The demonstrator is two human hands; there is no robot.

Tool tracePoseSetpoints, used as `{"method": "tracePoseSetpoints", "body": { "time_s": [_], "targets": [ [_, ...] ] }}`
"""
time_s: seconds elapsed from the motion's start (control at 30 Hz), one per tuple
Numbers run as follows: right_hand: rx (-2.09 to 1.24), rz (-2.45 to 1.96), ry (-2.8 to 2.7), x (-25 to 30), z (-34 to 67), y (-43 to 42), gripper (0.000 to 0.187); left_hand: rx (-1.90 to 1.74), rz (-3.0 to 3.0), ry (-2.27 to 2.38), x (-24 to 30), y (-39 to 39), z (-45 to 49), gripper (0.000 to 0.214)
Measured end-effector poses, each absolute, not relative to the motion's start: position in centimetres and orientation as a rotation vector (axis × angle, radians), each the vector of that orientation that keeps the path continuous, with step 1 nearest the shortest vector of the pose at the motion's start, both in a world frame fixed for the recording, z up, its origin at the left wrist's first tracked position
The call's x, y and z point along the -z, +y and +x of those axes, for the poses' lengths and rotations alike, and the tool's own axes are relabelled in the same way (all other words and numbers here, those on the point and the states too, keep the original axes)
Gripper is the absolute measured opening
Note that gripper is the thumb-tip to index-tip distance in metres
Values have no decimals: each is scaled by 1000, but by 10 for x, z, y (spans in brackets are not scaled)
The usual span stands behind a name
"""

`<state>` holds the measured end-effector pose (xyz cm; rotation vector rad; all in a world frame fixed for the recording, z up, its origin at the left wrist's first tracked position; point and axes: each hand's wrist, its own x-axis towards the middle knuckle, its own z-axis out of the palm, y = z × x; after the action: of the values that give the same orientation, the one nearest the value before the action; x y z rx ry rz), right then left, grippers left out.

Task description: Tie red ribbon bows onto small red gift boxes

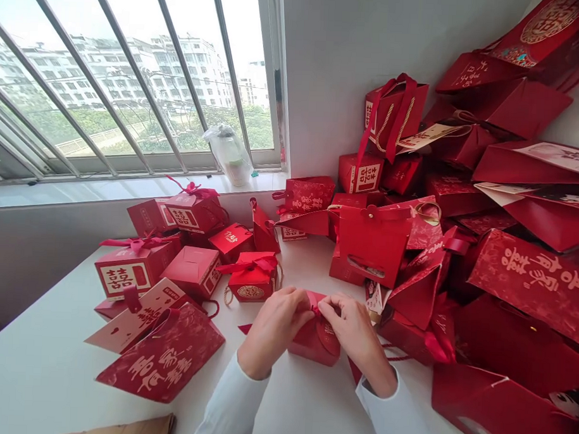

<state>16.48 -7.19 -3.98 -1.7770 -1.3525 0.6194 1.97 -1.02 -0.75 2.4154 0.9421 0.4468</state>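
A small red gift box (316, 341) stands on the white table (42, 360) right in front of me. My left hand (273, 330) and my right hand (356, 336) both pinch at its top, fingers closed on the red ribbon or flap there. The hands nearly touch each other above the box. White sleeves cover both wrists. The box's front is partly hidden by my fingers.
Several small red boxes with ribbons (252, 276) sit at the left and behind. A flat red paper bag (163, 358) lies at the left front. A big heap of red gift bags (509, 187) fills the right. A plastic-wrapped bottle (229, 155) stands on the window sill.
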Motion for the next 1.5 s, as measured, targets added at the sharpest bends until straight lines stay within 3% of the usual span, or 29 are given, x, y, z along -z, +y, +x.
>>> {"method": "tracePoseSetpoints", "body": {
  "time_s": [0.8,0.97,1.17,1.5],
  "targets": [
    [-675,-1711,-1262,41,167,-74,26,-412,2251,929,9,-13,24,15],
    [-711,-1675,-1243,44,168,-75,25,-444,2221,990,8,-19,27,31],
    [-697,-1681,-1239,43,167,-76,25,-437,2223,975,10,-16,30,18],
    [-574,-1709,-1358,42,170,-77,23,-375,2112,885,6,-4,24,18]
  ]
}}
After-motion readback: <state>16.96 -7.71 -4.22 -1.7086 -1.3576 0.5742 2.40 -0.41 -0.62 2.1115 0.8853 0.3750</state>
